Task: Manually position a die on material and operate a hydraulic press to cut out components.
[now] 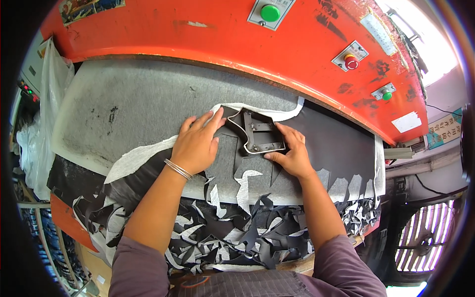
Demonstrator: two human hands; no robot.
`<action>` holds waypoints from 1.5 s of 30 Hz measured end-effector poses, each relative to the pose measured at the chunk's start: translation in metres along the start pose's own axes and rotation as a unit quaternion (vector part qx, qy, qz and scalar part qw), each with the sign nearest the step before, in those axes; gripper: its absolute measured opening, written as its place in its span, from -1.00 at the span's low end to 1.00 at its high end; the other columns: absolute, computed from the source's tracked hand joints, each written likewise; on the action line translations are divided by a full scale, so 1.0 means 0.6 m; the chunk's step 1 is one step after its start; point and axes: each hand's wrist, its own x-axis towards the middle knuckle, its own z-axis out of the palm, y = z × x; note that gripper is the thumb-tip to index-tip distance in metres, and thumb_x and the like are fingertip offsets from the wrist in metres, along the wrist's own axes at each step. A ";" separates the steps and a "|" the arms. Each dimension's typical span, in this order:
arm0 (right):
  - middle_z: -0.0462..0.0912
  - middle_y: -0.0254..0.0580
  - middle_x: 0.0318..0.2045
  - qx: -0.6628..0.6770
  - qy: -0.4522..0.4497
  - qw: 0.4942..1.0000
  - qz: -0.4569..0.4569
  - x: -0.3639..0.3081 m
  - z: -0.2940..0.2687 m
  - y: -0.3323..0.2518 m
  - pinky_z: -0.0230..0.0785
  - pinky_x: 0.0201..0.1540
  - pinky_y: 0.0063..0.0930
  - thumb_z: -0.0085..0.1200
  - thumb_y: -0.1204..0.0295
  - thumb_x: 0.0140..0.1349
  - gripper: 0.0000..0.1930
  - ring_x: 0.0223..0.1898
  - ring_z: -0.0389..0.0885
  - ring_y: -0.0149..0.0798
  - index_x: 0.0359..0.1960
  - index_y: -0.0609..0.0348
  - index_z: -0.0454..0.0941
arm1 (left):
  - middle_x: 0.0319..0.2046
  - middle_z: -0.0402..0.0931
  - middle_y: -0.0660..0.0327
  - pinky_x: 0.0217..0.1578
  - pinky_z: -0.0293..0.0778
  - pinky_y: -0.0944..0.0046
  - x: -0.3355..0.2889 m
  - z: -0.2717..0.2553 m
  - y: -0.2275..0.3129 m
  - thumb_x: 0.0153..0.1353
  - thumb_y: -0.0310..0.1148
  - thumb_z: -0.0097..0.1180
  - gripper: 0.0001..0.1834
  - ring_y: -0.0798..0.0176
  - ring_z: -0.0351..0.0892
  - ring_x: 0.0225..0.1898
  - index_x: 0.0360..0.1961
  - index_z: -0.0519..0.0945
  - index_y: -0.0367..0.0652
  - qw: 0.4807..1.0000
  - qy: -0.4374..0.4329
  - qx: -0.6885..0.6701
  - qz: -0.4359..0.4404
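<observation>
A metal cutting die (pixel 249 129), an angular steel outline with dark cross bars, sits near the middle of the work surface, by the edge of a black leather-like sheet (pixel 341 131) with a pale backing. My right hand (pixel 295 152) holds its right side, fingers at the far corner and thumb at the near one. To the left of the die, my left hand (pixel 196 143) lies with fingers stretched out over the sheet, its fingertips close to the die's left edge. Two thin bangles circle my left wrist. What lies under my left palm is hidden.
An orange press beam (pixel 198 34) spans the far side, carrying green buttons (pixel 270 13) and a red knob (pixel 351 62). Black and pale offcuts (pixel 232 237) heap along the near edge. Below the die is a worn grey cutting board (pixel 128 99). A plastic bag (pixel 49 99) hangs left.
</observation>
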 end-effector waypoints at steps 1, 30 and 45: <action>0.47 -0.14 0.13 0.001 -0.004 1.000 0.002 0.000 0.001 0.000 0.05 0.26 -0.20 0.47 0.15 -0.24 -0.12 0.16 0.31 -0.02 0.23 0.01 0.38 | 0.17 0.44 0.23 0.30 0.00 0.00 0.001 -0.001 0.000 0.15 -0.46 -0.02 -0.28 0.08 0.22 0.30 0.36 0.09 -0.22 1.000 0.005 0.003 0.005; 0.42 -0.06 0.15 -0.025 -0.039 0.999 0.013 0.025 -0.001 -0.019 0.16 0.23 -0.10 0.36 0.05 -0.09 -0.17 0.16 0.27 0.12 0.28 -0.14 0.32 | 0.10 0.51 0.14 0.31 0.05 0.00 0.010 -0.006 -0.008 0.11 -0.45 0.03 -0.31 0.06 0.40 0.18 0.32 0.19 -0.23 0.998 0.025 -0.022 -0.052; 0.05 0.15 0.37 0.121 0.531 0.829 0.129 0.078 -0.348 0.075 -0.08 0.36 -0.17 -0.32 -0.04 0.42 -0.31 0.39 0.09 -0.05 0.37 0.26 0.04 | -0.42 0.55 0.09 -0.31 0.42 0.13 0.112 -0.142 0.192 0.16 -0.45 0.11 -0.93 -0.01 0.52 -0.33 -0.37 0.58 -0.23 0.962 0.261 -0.077 0.007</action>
